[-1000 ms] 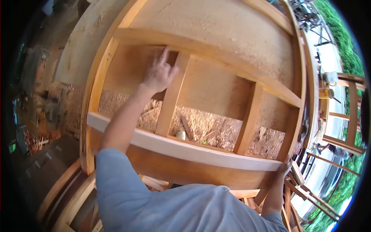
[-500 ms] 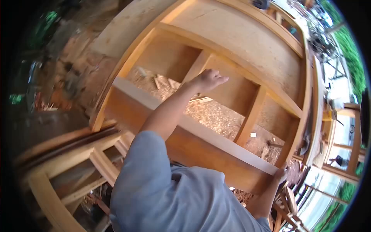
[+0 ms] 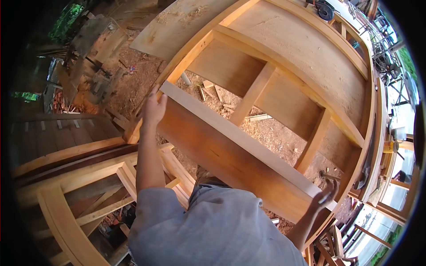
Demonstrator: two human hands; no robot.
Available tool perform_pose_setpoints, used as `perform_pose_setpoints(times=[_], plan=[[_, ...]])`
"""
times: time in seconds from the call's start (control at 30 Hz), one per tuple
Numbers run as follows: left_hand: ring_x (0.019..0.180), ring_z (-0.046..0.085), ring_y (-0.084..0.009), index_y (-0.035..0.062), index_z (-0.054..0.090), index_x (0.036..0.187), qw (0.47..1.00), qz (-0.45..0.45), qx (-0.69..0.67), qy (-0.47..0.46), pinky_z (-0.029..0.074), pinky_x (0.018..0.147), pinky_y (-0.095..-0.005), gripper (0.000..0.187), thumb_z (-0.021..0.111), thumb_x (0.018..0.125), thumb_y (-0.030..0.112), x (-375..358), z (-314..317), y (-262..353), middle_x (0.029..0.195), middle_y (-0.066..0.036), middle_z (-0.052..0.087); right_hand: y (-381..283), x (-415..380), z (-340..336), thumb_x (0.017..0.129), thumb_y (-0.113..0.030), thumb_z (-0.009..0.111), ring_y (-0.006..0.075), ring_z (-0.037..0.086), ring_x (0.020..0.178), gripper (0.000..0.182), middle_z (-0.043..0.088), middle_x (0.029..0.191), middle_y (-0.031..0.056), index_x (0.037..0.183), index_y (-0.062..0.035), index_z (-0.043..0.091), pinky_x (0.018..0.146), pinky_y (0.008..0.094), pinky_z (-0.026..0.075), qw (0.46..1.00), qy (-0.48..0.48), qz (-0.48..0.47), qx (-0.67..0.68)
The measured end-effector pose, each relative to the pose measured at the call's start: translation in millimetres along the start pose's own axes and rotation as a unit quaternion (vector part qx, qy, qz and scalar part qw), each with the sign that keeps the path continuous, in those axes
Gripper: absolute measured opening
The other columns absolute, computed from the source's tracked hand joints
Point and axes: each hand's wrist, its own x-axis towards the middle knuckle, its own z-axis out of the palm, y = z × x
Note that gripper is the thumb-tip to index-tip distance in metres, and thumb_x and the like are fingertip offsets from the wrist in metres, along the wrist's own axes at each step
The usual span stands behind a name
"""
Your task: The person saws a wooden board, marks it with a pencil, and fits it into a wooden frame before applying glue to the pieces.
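A long wooden board (image 3: 222, 144) lies across the near end of a large wooden frame (image 3: 284, 80), its pale edge facing up and its brown face toward me. At the board's left end is my left hand (image 3: 153, 111), closed around the corner where the board meets the frame's side rail; part of its grip is hidden. My right hand (image 3: 325, 195) is at the board's right end, fingers apart and curved upward, beside the opposite side rail. Two short crosspieces, including the left one (image 3: 254, 94), divide the frame's near section.
Wood shavings and offcuts (image 3: 262, 128) cover the ground beneath the frame. A slatted wooden frame (image 3: 62, 217) stands at lower left. A black wheel-like item (image 3: 325, 10) sits on the far edge. A yellow container (image 3: 390, 146) stands at right; a plywood sheet (image 3: 173, 31) lies upper left.
My left hand has moved from above the frame's middle, left and down to the board's left end. The fingers of my right hand have lifted and spread. The camera view has shifted.
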Motion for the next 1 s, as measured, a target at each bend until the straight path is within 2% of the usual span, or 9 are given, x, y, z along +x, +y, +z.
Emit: perform_pose_setpoints(times=[0.1, 0.17, 0.2, 0.33, 0.4, 0.57, 0.63, 0.73, 1.0], plan=[[0.142, 0.045, -0.0371, 0.001, 0.046, 0.151, 0.991, 0.112, -0.003, -0.069, 0.035, 0.119, -0.044, 0.066, 0.061, 0.087, 0.013, 29.4, 8.4, -14.7, 0.15, -0.022, 0.052, -67.6, -26.2, 102.8, 0.101, -0.009, 0.062, 0.0222, 0.067, 0.11, 0.032, 0.07, 0.119, 0.0127, 0.132, 0.0004, 0.057, 0.1, 0.0369, 0.048, 0.991, -0.122, 0.041, -0.041], [0.148, 0.037, -0.0346, 0.0012, 0.056, 0.142, 0.971, 0.186, 0.018, -0.146, 0.027, 0.123, -0.0517, 0.069, 0.065, 0.074, 0.004, 40.5, 1.1, -34.3, 0.157, -0.011, 0.047, -130.7, -38.5, 166.4, 0.09, 0.002, 0.072, 0.0248, 0.065, 0.116, 0.048, 0.069, 0.121, 0.0142, 0.135, -0.0004, 0.054, 0.105, 0.0401, 0.046, 0.965, -0.257, 0.028, -0.05], [0.148, 0.037, -0.0346, 0.0012, 0.056, 0.142, 0.972, 0.174, 0.011, -0.155, 0.027, 0.123, -0.0517, 0.069, 0.065, 0.074, 0.004, 50.1, -3.7, -42.9, 0.157, -0.011, 0.047, -160.6, -40.6, 193.8, 0.086, -0.001, 0.078, 0.0269, 0.064, 0.12, 0.056, 0.069, 0.123, 0.0141, 0.136, -0.0007, 0.054, 0.107, 0.0402, 0.045, 0.939, -0.328, -0.003, -0.099], [0.139, 0.046, -0.031, 0.0017, 0.073, 0.102, 0.918, 0.369, 0.034, -0.143, 0.03, 0.12, -0.0551, 0.033, 0.067, 0.07, 0.0, 101.3, -9.7, -53.8, 0.138, -0.004, 0.062, -218.8, -53.6, 291.1, 0.077, -0.018, 0.089, 0.0374, 0.06, 0.121, 0.067, 0.065, 0.127, 0.019, 0.134, -0.0039, 0.056, 0.105, 0.0448, 0.048, 0.881, -0.449, -0.036, -0.143], [0.128, 0.053, -0.0275, 0.0056, 0.074, 0.095, 0.839, 0.475, 0.069, -0.256, 0.036, 0.114, -0.0484, 0.028, 0.069, 0.067, 0.002, 124.6, -15.9, -40.4, 0.123, -0.001, 0.068, -237.1, -57.0, 327.7, 0.077, -0.022, 0.088, 0.0395, 0.06, 0.119, 0.071, 0.065, 0.127, 0.0202, 0.137, -0.0043, 0.054, 0.103, 0.0464, 0.049, 0.836, -0.527, -0.037, -0.15], [0.111, 0.056, -0.023, 0.0077, 0.075, 0.087, 0.735, 0.542, 0.197, -0.357, 0.042, 0.099, -0.0404, 0.021, 0.072, 0.066, 0.005, 144.5, -2.8, -20.2, 0.106, -0.001, 0.071, -250.1, -68.0, 389.4, 0.075, -0.025, 0.089, 0.04, 0.063, 0.108, 0.064, 0.066, 0.113, 0.0204, 0.126, -0.005, 0.056, 0.093, 0.0492, 0.051, 0.804, -0.547, -0.071, -0.22], [0.105, 0.058, -0.0245, 0.0035, 0.073, 0.086, 0.749, 0.546, 0.131, -0.351, 0.045, 0.097, -0.0405, 0.026, 0.074, 0.06, 0.009, 149.9, 1.4, -26.3, 0.104, -0.002, 0.071, -254.3, -70.5, 391.8, 0.073, -0.023, 0.088, 0.0387, 0.065, 0.101, 0.054, 0.065, 0.102, 0.0187, 0.114, -0.006, 0.057, 0.087, 0.0503, 0.052, 0.788, -0.56, -0.053, -0.251], [0.098, 0.059, -0.0262, 0.0019, 0.072, 0.085, 0.781, 0.523, 0.019, -0.342, 0.047, 0.093, -0.0406, 0.03, 0.075, 0.057, 0.01, 152.9, 6.2, -34.0, 0.102, -0.004, 0.07, -253.7, -70.4, 387.2, 0.073, -0.017, 0.085, 0.0369, 0.065, 0.094, 0.053, 0.069, 0.097, 0.018, 0.119, -0.0053, 0.061, 0.084, 0.0473, 0.053, 0.808, -0.543, -0.042, -0.224], [0.095, 0.057, -0.0246, 0.0003, 0.069, 0.072, 0.758, 0.517, -0.021, -0.397, 0.046, 0.087, -0.0403, 0.024, 0.075, 0.052, 0.013, 163.9, 8.0, -35.7, 0.106, -0.005, 0.072, -251.8, -76.3, 385.6, 0.066, -0.004, 0.076, 0.0346, 0.065, 0.096, 0.055, 0.069, 0.108, 0.0134, 0.118, -0.0055, 0.062, 0.086, 0.0449, 0.054, 0.814, -0.535, -0.008, -0.226]])
